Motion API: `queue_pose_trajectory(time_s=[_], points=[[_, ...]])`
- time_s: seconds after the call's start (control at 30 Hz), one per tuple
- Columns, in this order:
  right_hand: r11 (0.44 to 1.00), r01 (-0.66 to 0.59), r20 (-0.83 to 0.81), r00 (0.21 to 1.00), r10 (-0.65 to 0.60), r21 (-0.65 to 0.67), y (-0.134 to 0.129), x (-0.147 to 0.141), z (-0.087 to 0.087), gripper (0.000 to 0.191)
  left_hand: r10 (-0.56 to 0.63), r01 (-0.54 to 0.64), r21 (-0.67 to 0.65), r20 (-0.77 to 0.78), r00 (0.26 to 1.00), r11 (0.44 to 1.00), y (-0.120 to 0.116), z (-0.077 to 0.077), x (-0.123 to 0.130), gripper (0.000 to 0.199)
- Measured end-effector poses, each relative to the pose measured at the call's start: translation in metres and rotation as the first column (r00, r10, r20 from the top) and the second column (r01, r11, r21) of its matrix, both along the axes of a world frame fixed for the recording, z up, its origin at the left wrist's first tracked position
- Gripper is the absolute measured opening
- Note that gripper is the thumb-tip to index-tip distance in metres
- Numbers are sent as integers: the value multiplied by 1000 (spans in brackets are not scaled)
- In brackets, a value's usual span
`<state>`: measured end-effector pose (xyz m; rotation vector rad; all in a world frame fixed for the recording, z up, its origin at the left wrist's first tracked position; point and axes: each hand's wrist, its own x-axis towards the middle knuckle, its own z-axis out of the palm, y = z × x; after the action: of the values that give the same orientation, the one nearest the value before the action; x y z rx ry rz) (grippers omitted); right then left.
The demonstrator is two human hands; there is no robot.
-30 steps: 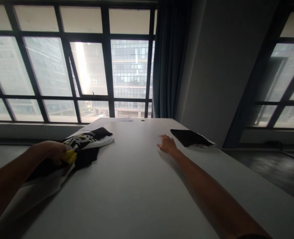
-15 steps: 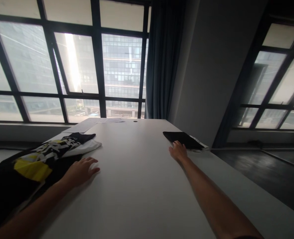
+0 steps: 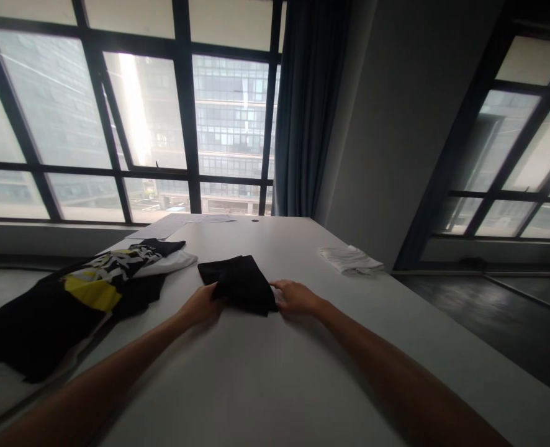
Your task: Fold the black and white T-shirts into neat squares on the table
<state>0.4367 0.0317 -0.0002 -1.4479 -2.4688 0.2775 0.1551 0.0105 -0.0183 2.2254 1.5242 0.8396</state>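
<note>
A folded black cloth (image 3: 242, 282) is at the middle of the white table (image 3: 256, 372), between my two hands. My left hand (image 3: 205, 304) grips its near left edge, with the fingertips hidden by the fabric. At its right edge my right hand (image 3: 296, 298) pinches the cloth between thumb and fingers. To the left lies a heap of black clothing (image 3: 46, 316) with yellow and white print.
A folded white cloth (image 3: 352, 259) sits near the table's right edge. White papers (image 3: 158, 228) lie at the far left of the table. Beyond stand large windows and a dark blue curtain (image 3: 303, 112).
The black cloth has moved from on top of the white cloth at the right to the middle. Both hands have come together and taken hold of it.
</note>
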Motion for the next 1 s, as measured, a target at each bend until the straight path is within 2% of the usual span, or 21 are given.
queue_pose_trajectory(time_s=[0.07, 0.17, 0.23, 0.3, 0.37, 0.4, 0.43, 0.47, 0.5, 0.57, 0.6, 0.67, 0.7, 0.73, 0.77, 0.8, 0.83, 0.87, 0.9, 0.93, 1.0], points=[[998, 12, 17, 1000, -13, 66, -12, -5, -11, 45, -81, 75, 38, 182, 980, 996, -4, 7, 10, 19], [993, 86, -67, 994, -81, 83, -22, -11, -13, 21, -212, 180, 115, 412, 886, 977, -9, 22, 20, 26], [994, 99, -209, 974, -87, 51, -24, -10, -10, 26, -254, 229, 116, 562, 787, 967, -14, 30, 23, 41], [1000, 7, -367, 930, -6, 2, -27, -6, -9, 28, -225, 231, 90, 712, 666, 969, -20, 32, 24, 53], [993, -115, -446, 891, 91, -26, -30, -4, -12, 59, -156, 243, 23, 825, 544, 970, -28, 29, 26, 54], [990, -143, -450, 884, 124, -10, -32, -4, -15, 76, -126, 267, -14, 857, 499, 964, -32, 26, 28, 53], [989, -144, -440, 887, 142, 29, -34, -6, -17, 83, -108, 305, -50, 872, 478, 951, -36, 23, 30, 52], [989, -121, -424, 894, 145, 82, -36, -8, -19, 79, -108, 354, -82, 867, 486, 932, -40, 20, 32, 52], [987, -91, -407, 903, 139, 135, -38, -11, -20, 68, -125, 406, -117, 844, 522, 906, -43, 18, 32, 52], [976, -33, -374, 920, 114, 216, -40, -13, -15, 39, -175, 464, -192, 752, 636, 865, -45, 19, 27, 53], [968, 3, -369, 925, 93, 251, -40, -12, -9, 30, -191, 448, -211, 692, 696, 869, -44, 23, 22, 52], [929, 132, -442, 896, 37, 346, -39, -4, 5, 25, -172, 298, -129, 579, 797, 946, -40, 33, 7, 45], [889, 227, -525, 851, 18, 397, -38, 2, 12, 26, -132, 166, -13, 546, 827, 986, -37, 39, -2, 42], [841, 327, -621, 784, 14, 431, -37, 7, 18, 30, -82, 15, 128, 539, 839, 992, -34, 45, -9, 38], [798, 408, -702, 711, 26, 443, -36, 12, 23, 34, -33, -134, 259, 552, 834, 956, -32, 51, -16, 36], [776, 452, -753, 657, 44, 440, -34, 15, 25, 38, 9, -258, 359, 569, 823, 897, -30, 54, -21, 35], [781, 451, -767, 639, 55, 432, -33, 17, 25, 42, 43, -340, 425, 571, 820, 839, -29, 55, -23, 35], [812, 413, -751, 659, 47, 413, -32, 16, 23, 46, 76, -379, 467, 547, 834, 799, -28, 53, -24, 36], [859, 347, -705, 708, 23, 376, -31, 15, 19, 51, 107, -371, 493, 483, 869, 787, -28, 49, -24, 38], [911, 268, -632, 775, -10, 314, -30, 13, 14, 56, 137, -324, 494, 376, 916, 807, -27, 43, -23, 40], [982, 134, -426, 902, -65, 133, -29, 8, 1, 70, 172, -195, 386, 94, 981, 902, -26, 24, -19, 47]])
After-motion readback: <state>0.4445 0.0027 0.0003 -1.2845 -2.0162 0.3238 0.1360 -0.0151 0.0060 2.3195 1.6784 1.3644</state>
